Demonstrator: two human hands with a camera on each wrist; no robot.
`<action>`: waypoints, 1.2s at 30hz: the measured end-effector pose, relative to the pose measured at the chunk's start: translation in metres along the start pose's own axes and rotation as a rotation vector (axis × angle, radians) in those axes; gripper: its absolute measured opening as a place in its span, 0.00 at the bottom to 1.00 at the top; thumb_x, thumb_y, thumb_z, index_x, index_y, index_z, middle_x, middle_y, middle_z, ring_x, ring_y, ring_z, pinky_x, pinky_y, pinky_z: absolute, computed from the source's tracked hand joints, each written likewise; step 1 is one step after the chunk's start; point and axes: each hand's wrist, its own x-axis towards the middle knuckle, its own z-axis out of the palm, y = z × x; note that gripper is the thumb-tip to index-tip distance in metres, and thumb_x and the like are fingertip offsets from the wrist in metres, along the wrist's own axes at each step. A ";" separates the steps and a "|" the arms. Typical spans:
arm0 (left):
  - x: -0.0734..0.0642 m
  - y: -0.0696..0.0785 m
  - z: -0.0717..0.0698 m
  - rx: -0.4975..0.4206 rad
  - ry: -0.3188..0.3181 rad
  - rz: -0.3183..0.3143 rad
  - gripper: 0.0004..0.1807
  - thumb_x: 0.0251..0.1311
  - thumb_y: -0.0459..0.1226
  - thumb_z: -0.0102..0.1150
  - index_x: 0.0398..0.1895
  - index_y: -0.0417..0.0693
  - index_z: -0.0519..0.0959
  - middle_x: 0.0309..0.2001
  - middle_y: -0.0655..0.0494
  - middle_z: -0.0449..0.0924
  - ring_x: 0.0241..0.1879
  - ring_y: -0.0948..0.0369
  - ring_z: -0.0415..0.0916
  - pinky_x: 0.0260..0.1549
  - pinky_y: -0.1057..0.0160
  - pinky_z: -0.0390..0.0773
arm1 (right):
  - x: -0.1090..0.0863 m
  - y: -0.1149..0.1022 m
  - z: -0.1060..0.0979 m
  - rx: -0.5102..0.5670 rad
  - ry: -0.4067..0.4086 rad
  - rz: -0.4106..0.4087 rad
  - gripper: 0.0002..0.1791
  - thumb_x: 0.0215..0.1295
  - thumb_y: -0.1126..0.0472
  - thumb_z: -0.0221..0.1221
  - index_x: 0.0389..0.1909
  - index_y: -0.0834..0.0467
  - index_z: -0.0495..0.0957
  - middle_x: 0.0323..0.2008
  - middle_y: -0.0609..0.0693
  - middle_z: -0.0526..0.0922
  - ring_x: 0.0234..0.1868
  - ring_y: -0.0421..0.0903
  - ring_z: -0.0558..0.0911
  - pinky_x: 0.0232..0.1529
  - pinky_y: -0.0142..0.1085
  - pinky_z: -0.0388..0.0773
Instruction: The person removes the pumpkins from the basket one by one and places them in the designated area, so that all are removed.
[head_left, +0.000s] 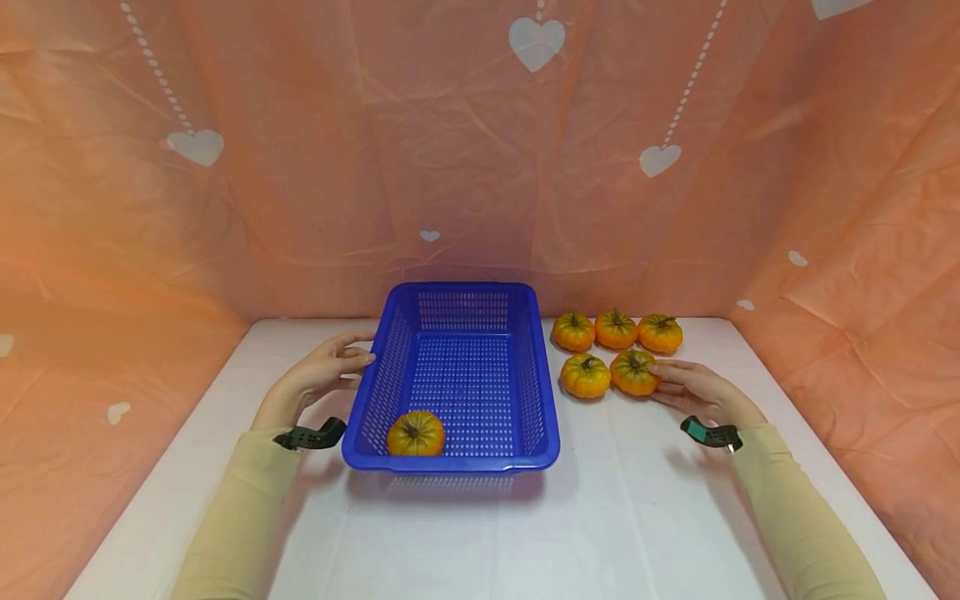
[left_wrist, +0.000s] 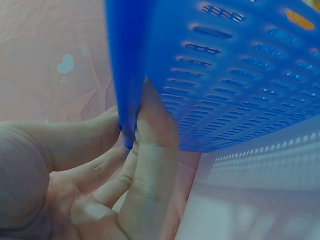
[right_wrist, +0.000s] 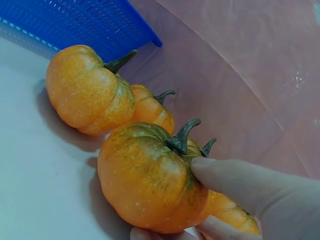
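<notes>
A blue plastic basket [head_left: 465, 463] with slotted walls stands on the white table. My left hand [head_left: 318, 373] pinches its left rim, thumb on one side and fingers on the other, as the left wrist view shows on the basket wall [left_wrist: 167, 30]. Inside, in the near left corner, sits one small orange-green pumpkin [head_left: 416, 435]. Right of the basket, my right hand [head_left: 699, 390] grips the near right pumpkin [right_wrist: 145, 180] of a group, with its thumb near the stem and fingers low on the far side, partly hidden. In the right wrist view this pumpkin appears close to the tabletop.
Beside the held pumpkin sits another pumpkin [head_left: 585, 377]. Behind them stand a left pumpkin [head_left: 573, 332], a middle pumpkin [head_left: 616, 330] and a right pumpkin [head_left: 660, 334] in a row. An orange cloth [head_left: 465, 192] with white hearts hangs around the table's back and sides.
</notes>
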 end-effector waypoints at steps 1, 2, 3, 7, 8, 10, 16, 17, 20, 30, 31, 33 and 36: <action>0.000 0.000 0.000 0.000 0.002 -0.001 0.31 0.70 0.33 0.49 0.72 0.37 0.51 0.47 0.43 0.76 0.39 0.57 0.80 0.42 0.54 0.81 | 0.000 0.000 0.000 0.003 0.003 0.003 0.32 0.71 0.56 0.54 0.68 0.67 0.55 0.59 0.56 0.65 0.49 0.44 0.77 0.62 0.45 0.65; 0.000 0.000 0.000 0.001 0.004 -0.001 0.31 0.70 0.33 0.49 0.72 0.37 0.51 0.48 0.42 0.76 0.39 0.57 0.80 0.41 0.54 0.81 | 0.000 0.000 0.001 0.003 0.005 0.003 0.32 0.71 0.56 0.54 0.68 0.67 0.55 0.59 0.56 0.65 0.49 0.45 0.77 0.62 0.45 0.65; 0.000 0.000 0.000 0.003 0.007 -0.002 0.31 0.70 0.33 0.49 0.72 0.37 0.51 0.48 0.42 0.75 0.39 0.57 0.80 0.42 0.54 0.81 | 0.000 0.000 0.001 -0.001 0.008 0.005 0.33 0.71 0.56 0.54 0.68 0.68 0.54 0.59 0.56 0.65 0.49 0.45 0.77 0.62 0.45 0.65; -0.001 0.002 0.002 0.010 0.008 0.001 0.32 0.70 0.34 0.50 0.72 0.37 0.51 0.48 0.41 0.75 0.39 0.57 0.80 0.43 0.53 0.80 | -0.001 -0.002 0.002 -0.053 0.020 0.002 0.35 0.71 0.55 0.54 0.70 0.69 0.53 0.61 0.58 0.64 0.50 0.45 0.77 0.61 0.45 0.66; -0.001 0.002 0.003 0.010 0.006 0.002 0.32 0.70 0.34 0.50 0.72 0.36 0.51 0.49 0.41 0.75 0.39 0.57 0.80 0.43 0.52 0.80 | -0.001 -0.002 0.002 -0.073 0.023 0.000 0.35 0.71 0.55 0.54 0.69 0.69 0.53 0.61 0.58 0.63 0.50 0.44 0.77 0.61 0.44 0.67; -0.002 0.002 0.003 0.012 -0.001 0.005 0.33 0.70 0.34 0.50 0.73 0.36 0.50 0.49 0.39 0.74 0.39 0.58 0.80 0.43 0.52 0.80 | -0.002 -0.003 0.002 -0.111 0.032 -0.001 0.36 0.70 0.54 0.55 0.69 0.69 0.54 0.61 0.58 0.64 0.49 0.43 0.78 0.60 0.43 0.68; -0.003 0.003 0.002 0.013 -0.013 0.003 0.34 0.70 0.34 0.50 0.73 0.35 0.48 0.52 0.35 0.72 0.39 0.58 0.80 0.42 0.53 0.80 | -0.007 -0.005 0.001 -0.127 0.046 0.000 0.32 0.69 0.55 0.57 0.67 0.68 0.61 0.54 0.52 0.71 0.47 0.42 0.79 0.59 0.43 0.69; -0.003 0.003 0.002 0.012 -0.012 0.002 0.34 0.70 0.34 0.50 0.73 0.35 0.49 0.52 0.36 0.72 0.39 0.58 0.80 0.42 0.53 0.80 | -0.007 -0.005 0.001 -0.129 0.044 -0.004 0.31 0.70 0.55 0.56 0.66 0.68 0.62 0.52 0.51 0.73 0.47 0.42 0.79 0.59 0.43 0.69; -0.002 0.003 0.001 0.011 -0.011 0.003 0.34 0.70 0.34 0.51 0.73 0.35 0.48 0.50 0.38 0.73 0.38 0.58 0.80 0.42 0.54 0.80 | -0.008 -0.006 0.001 -0.130 0.050 -0.014 0.29 0.70 0.56 0.56 0.65 0.67 0.65 0.48 0.47 0.75 0.46 0.42 0.80 0.58 0.42 0.70; -0.004 0.004 0.002 0.028 -0.003 0.005 0.34 0.70 0.34 0.51 0.73 0.35 0.49 0.50 0.37 0.73 0.40 0.58 0.79 0.42 0.55 0.80 | -0.004 -0.003 0.002 -0.139 0.037 -0.092 0.34 0.72 0.60 0.52 0.70 0.73 0.52 0.55 0.52 0.71 0.46 0.39 0.80 0.58 0.44 0.68; -0.004 0.004 0.003 0.030 -0.001 0.004 0.34 0.70 0.34 0.51 0.73 0.35 0.49 0.50 0.36 0.73 0.41 0.57 0.78 0.43 0.56 0.80 | -0.004 -0.002 0.002 -0.124 0.031 -0.103 0.34 0.72 0.60 0.53 0.69 0.73 0.51 0.53 0.50 0.73 0.46 0.39 0.80 0.58 0.44 0.68; -0.005 0.004 0.003 0.035 0.002 0.006 0.34 0.69 0.34 0.51 0.73 0.35 0.49 0.50 0.36 0.73 0.41 0.57 0.78 0.42 0.56 0.80 | -0.002 -0.001 0.002 -0.096 0.027 -0.119 0.34 0.71 0.60 0.54 0.69 0.74 0.53 0.47 0.45 0.76 0.46 0.39 0.80 0.58 0.44 0.68; -0.005 0.005 0.003 0.035 0.004 0.008 0.34 0.69 0.35 0.51 0.73 0.35 0.49 0.51 0.36 0.73 0.41 0.57 0.78 0.42 0.57 0.80 | -0.001 0.000 0.002 -0.057 0.024 -0.134 0.31 0.71 0.61 0.54 0.67 0.72 0.57 0.43 0.41 0.78 0.45 0.39 0.80 0.58 0.44 0.69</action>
